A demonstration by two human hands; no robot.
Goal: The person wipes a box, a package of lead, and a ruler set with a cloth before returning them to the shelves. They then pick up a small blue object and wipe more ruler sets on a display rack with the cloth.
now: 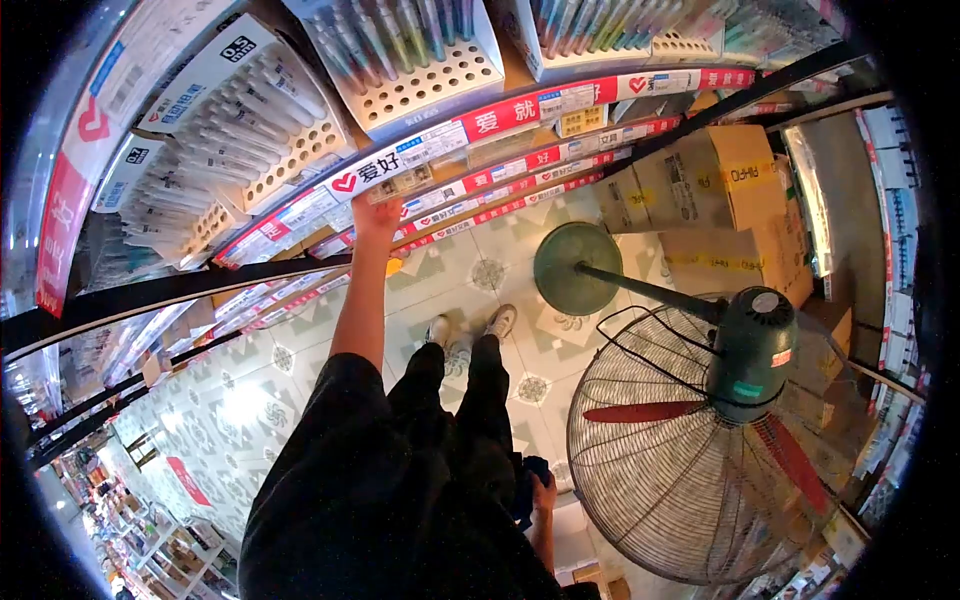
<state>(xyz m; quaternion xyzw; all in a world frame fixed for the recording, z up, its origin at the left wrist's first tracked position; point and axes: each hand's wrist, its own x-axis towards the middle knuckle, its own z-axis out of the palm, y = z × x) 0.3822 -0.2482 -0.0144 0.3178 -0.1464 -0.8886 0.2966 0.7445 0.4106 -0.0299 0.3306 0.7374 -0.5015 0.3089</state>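
My left hand [377,215] reaches forward to the pen shelf, just below the red-and-white label strip [490,122] on its front edge. Its fingers are partly hidden there, so what they touch or hold cannot be made out. Small brownish packs [405,182] show close to these fingers. Low by my side, my right hand [543,493] is closed on a bunched dark blue cloth [528,480]. Above the left hand stand white holder boxes of pens, among them a box with white pens [255,105] and one with coloured pens [400,40].
A large floor fan [700,440] with a wire cage and red blades stands close on my right, its round green base [578,268] on the patterned tile floor [420,290]. Cardboard boxes [700,180] are stacked beyond it. More shelving runs along the far right.
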